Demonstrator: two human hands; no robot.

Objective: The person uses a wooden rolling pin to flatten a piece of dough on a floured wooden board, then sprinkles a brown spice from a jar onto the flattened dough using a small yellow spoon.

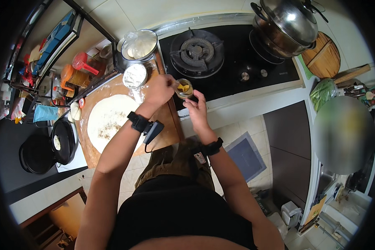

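My left hand (161, 89) is at the left side of a small glass jar (184, 88) with yellow contents, its fingers pinched near the rim; what they grip is unclear. My right hand (197, 109) has thumb and fingers around the jar's lower right side. The jar is at the corner of the gas hob. Left of it, a thin round sheet of dough (106, 109) lies on a floured wooden board (172, 125), with brown seasoning scattered on its middle. A bowl of white flour (135, 75) stands behind the dough.
Behind the flour, an enamel basin (151, 47) holds dough under plastic. A gas burner (197, 51) and a lidded steel pot (281, 34) are on the hob. An open electric griddle (62, 142) stands left of the board, below a rack of seasoning jars (78, 78).
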